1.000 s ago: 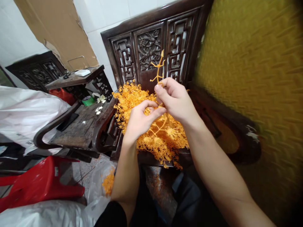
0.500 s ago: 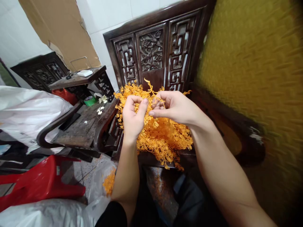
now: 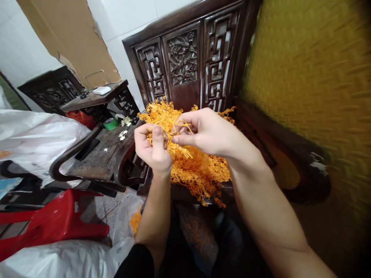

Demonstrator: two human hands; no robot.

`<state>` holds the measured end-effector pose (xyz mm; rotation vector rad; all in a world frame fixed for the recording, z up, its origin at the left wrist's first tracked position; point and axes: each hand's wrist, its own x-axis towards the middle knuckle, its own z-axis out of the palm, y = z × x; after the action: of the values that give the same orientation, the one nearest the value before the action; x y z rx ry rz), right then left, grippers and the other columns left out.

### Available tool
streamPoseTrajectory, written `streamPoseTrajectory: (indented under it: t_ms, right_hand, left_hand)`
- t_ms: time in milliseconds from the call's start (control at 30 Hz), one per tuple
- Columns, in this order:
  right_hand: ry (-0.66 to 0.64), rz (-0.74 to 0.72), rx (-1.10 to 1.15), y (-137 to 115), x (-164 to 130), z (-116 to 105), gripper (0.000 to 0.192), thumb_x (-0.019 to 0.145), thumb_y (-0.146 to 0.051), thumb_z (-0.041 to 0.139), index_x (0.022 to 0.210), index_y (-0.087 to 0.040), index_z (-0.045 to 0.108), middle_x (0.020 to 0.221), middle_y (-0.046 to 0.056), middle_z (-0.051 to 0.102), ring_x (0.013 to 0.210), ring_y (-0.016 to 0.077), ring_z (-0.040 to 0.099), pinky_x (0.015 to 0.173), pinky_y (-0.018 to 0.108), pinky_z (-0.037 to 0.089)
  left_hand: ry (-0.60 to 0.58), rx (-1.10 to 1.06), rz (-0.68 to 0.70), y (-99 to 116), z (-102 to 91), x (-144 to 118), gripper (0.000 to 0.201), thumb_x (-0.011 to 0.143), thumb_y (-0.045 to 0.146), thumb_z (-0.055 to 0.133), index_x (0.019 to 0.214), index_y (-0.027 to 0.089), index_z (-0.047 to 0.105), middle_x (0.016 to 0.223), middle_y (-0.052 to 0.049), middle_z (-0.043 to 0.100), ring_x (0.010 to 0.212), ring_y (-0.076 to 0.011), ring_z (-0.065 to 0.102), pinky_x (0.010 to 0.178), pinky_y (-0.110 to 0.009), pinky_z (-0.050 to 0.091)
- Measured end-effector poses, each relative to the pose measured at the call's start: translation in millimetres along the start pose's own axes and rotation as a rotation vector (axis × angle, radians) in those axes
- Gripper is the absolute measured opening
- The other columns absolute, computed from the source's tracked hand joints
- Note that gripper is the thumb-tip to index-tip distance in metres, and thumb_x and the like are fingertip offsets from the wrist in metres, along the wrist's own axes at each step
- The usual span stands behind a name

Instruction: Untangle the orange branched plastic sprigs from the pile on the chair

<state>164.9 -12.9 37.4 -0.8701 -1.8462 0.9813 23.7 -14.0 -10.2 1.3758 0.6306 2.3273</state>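
Note:
A heap of tangled orange branching sprigs (image 3: pixel 199 175), plastic-looking, lies on the seat of a dark carved wooden chair. Over the heap my left hand (image 3: pixel 153 148) is closed, thumb pressed to the curled fingers, with orange strands coming out of the pinch. My right hand (image 3: pixel 207 133) meets it from the right, thumb and fingertips pinching a thin orange sprig (image 3: pixel 184 123) whose bare stems stick out above the fingers. The fingertips of both hands are close together. Just below them hangs a lighter orange cluster; which hand carries it I cannot tell.
The chair's carved backrest (image 3: pixel 182 58) rises behind the heap. At left stand another wooden chair with green tape (image 3: pixel 110 123) and small white pieces (image 3: pixel 123 135), a red plastic stool (image 3: pixel 55 218) and white sacks (image 3: pixel 43 135). A yellow textured surface (image 3: pixel 307 77) borders the right.
Both hands have moved slightly left, the left one also a little lower and rotated. The pinched sprig has tipped from upright to nearly level. The view has shifted slightly.

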Motion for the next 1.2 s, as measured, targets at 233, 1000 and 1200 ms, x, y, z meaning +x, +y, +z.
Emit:
streamPoseTrajectory:
  t_ms: [233,1000,1200]
  right_hand:
    - [0.185,0.234,-0.020,62.1,15.2,-29.9,0.010,0.072,-0.011,0.082,0.070,-0.015,0.074,0.061,0.000,0.064,0.055,0.0098,0.050,0.056,0.030,0.036]
    - [0.324,-0.122,0.464,19.5,1.1,-8.1,0.036,0.070,-0.041,0.096,0.089,-0.020,0.074,0.073,0.000,0.067,0.051,0.0073,0.049,0.046,0.026,0.037]
    - [0.530,-0.083,0.450,21.0,6.1,12.9,0.029,0.066,-0.033,0.094,0.082,-0.018,0.075,0.075,0.002,0.069,0.062,0.0119,0.057,0.055,0.029,0.046]
  left_hand:
    - [0.213,-0.189,-0.084,44.6,-41.7,56.4,0.027,0.100,0.032,0.066,0.082,0.021,0.049,0.069,0.006,0.055,0.043,-0.0034,0.022,0.041,-0.025,0.019]
    - [-0.461,0.336,-0.286,21.1,-11.6,16.8,0.034,0.091,0.054,0.076,0.098,0.021,0.075,0.074,-0.001,0.066,0.063,-0.0126,0.057,0.059,-0.026,0.046]
    - [-0.599,0.591,-0.100,23.7,-4.0,12.2,0.027,0.101,0.035,0.065,0.078,0.020,0.068,0.078,-0.001,0.071,0.071,-0.0143,0.060,0.073,-0.030,0.046]
